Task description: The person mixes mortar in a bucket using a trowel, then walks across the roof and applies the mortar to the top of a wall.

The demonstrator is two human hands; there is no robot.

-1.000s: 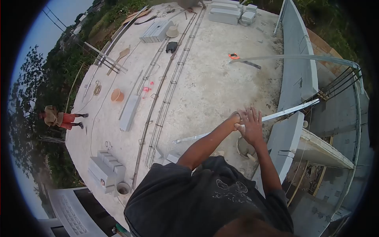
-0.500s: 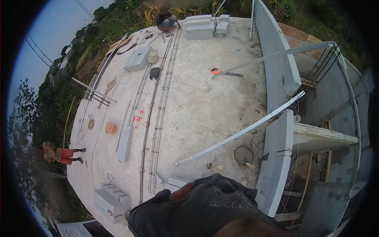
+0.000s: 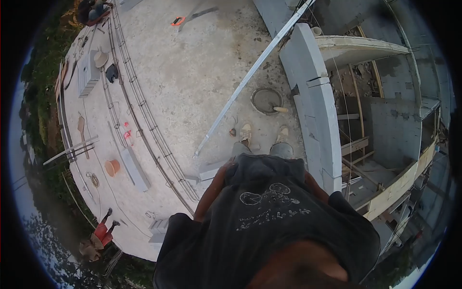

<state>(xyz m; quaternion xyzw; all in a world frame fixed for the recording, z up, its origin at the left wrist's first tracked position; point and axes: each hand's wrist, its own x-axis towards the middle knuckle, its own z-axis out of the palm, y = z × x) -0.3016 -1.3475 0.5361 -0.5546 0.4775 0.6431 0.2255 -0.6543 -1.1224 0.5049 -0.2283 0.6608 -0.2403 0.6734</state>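
At the left hem of the dark printed shirt [image 3: 274, 202] is my left hand [image 3: 226, 168], its fingers too small and hidden to make out. My right hand is mostly hidden by the shirt's right side, with only the forearm [image 3: 315, 188] showing. Nothing can be seen held in either. Beyond the hem are my two light shoes [image 3: 246, 133] on the concrete slab. A round pan [image 3: 266, 100] of grey mix with a light-handled tool [image 3: 280, 110] stands ahead of them. A long metal bar [image 3: 250, 74] slants past to the left, beside pale blocks [image 3: 211, 169].
A block wall [image 3: 313, 106] runs along the right, with a deep drop and timbers [image 3: 358, 101] beyond it. Long rebar cages [image 3: 139, 98] lie left. An orange-handled saw [image 3: 178, 21], bucket [image 3: 112, 167] and block stack [image 3: 88, 74] lie farther off. Two people [image 3: 98, 236] are near the left edges.
The view has tilted down and turned right, so the scene has shifted up and left. My shoes and more of the shirt and both forearms now show.
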